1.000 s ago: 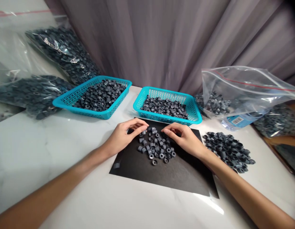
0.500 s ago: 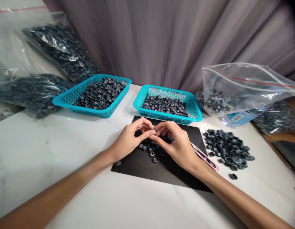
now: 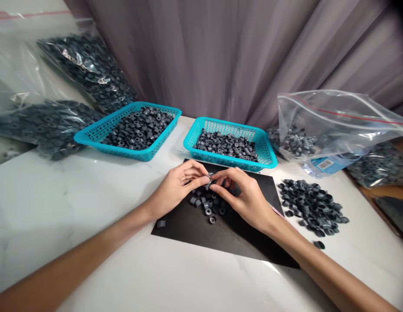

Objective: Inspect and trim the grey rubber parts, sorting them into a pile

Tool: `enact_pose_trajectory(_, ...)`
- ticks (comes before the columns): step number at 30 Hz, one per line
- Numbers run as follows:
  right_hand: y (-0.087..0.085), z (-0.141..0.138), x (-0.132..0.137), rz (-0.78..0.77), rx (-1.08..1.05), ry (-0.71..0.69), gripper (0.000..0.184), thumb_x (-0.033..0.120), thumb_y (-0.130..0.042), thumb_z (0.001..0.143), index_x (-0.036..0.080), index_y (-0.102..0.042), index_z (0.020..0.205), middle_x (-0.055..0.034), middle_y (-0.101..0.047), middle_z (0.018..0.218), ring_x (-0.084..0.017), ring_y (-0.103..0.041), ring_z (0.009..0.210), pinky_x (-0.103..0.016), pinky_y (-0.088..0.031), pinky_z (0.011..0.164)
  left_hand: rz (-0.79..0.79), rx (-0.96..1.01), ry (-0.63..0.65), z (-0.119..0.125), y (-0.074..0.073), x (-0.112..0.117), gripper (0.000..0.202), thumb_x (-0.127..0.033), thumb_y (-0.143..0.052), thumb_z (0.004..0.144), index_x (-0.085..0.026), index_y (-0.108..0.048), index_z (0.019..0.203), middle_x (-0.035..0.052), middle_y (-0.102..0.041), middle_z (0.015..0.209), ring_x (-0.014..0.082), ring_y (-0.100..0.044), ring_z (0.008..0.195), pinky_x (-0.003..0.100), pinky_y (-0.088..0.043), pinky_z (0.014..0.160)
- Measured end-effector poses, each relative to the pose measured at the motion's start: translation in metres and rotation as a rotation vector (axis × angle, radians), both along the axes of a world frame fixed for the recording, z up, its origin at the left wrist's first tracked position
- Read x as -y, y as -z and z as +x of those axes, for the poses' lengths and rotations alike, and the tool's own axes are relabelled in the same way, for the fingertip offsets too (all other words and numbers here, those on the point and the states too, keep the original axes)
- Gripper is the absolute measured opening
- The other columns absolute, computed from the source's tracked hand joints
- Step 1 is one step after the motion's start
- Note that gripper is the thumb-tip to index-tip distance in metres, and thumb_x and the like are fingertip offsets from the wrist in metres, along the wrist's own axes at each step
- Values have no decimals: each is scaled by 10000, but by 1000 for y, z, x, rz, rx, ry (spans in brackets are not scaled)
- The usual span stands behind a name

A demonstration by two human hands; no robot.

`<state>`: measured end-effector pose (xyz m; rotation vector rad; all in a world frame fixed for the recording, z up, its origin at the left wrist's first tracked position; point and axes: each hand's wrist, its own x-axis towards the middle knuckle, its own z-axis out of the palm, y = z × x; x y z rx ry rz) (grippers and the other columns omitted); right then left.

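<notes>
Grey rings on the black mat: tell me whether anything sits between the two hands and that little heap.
Nothing visible does. The left hand and right hand meet fingertip to fingertip right over the grey rings on the black mat, pinching one ring between them.

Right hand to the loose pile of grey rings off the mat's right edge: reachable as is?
Probably yes. The right hand is on the black mat, fingers at a ring with the left hand. The loose pile lies just to its right on the bare table, with nothing between.
</notes>
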<state>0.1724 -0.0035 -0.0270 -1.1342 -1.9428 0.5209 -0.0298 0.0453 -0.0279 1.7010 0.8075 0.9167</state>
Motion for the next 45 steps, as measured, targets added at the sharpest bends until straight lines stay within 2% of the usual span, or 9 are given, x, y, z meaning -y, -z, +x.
enact_pose_trajectory(10, -2, 0, -1, -30, -33, -2, 48, 258, -647, 942, 228, -674, 915, -2, -650, 844, -155, -573, 766, -289, -439, 697, -2, -77, 14, -3, -5, 1, 142, -339, -644, 920, -208, -597, 946, -45, -673, 782, 104, -646, 775, 205, -482, 746)
enact_pose_trajectory(14, -3, 0, -1, -79, -67, 4, 58, 246, -641, 931, 210, -655, 888, 5, -650, 818, -137, -565, 715, -274, -440, 670, 6, -85, 1, -5, -5, -3, 135, -335, -609, 942, -203, -579, 939, -29, -688, 810, 119, -670, 820, 223, -487, 785)
enact_pose_trajectory(17, -4, 2, -1, -124, -39, -9, 63, 248, -630, 931, 210, -657, 889, 11, -662, 816, -131, -571, 711, -271, -440, 663, -4, -123, 61, -7, -6, -3, 145, -349, -599, 946, -207, -574, 962, -16, -713, 824, 143, -685, 852, 257, -493, 822)
enact_pose_trajectory(24, -11, 14, -2, -153, 161, -85, 91, 303, -646, 921, 230, -682, 882, 9, -704, 836, -161, -578, 758, -308, -439, 715, 302, -334, -8, -11, -10, -2, 178, -376, -578, 945, -222, -666, 943, 3, -683, 923, 171, -617, 904, 306, -472, 868)
enact_pose_trajectory(28, -15, 31, -11, -129, 212, -25, 151, 311, -590, 959, 215, -703, 928, -22, -712, 881, -171, -598, 774, -308, -441, 704, 452, -427, 64, -15, -9, -3, 155, -352, -601, 929, -231, -697, 914, 21, -693, 987, 202, -598, 1013, 349, -453, 950)
enact_pose_trajectory(33, -15, 55, -19, -225, 343, -27, 133, 297, -637, 921, 203, -687, 999, -35, -697, 915, -171, -602, 771, -299, -451, 678, 411, -425, 9, -15, -4, -8, 169, -360, -592, 930, -218, -678, 965, 29, -654, 1014, 184, -602, 965, 327, -473, 912)
enact_pose_trajectory(36, -14, 60, -20, -307, 312, -106, 146, 280, -641, 919, 206, -670, 1041, -33, -696, 972, -166, -617, 801, -298, -475, 702, 364, -430, -69, -12, 1, -12, 190, -367, -567, 940, -201, -660, 933, 20, -639, 952, 159, -598, 835, 305, -485, 820)
enact_pose_trajectory(41, -17, 59, -20, -348, 270, -158, 109, 286, -625, 938, 196, -661, 988, -30, -686, 951, -161, -612, 804, -301, -488, 721, 230, -372, -58, -8, 2, -14, 193, -381, -564, 944, -202, -626, 980, -3, -649, 876, 139, -600, 755, 278, -495, 742)
enact_pose_trajectory(45, -21, 61, -19, -371, 221, -179, 108, 295, -605, 952, 197, -638, 982, -15, -671, 899, -154, -599, 765, -285, -481, 676, 345, -370, -106, -5, -4, -7, 156, -356, -584, 941, -210, -633, 964, -3, -641, 890, 141, -576, 786, 284, -481, 771)
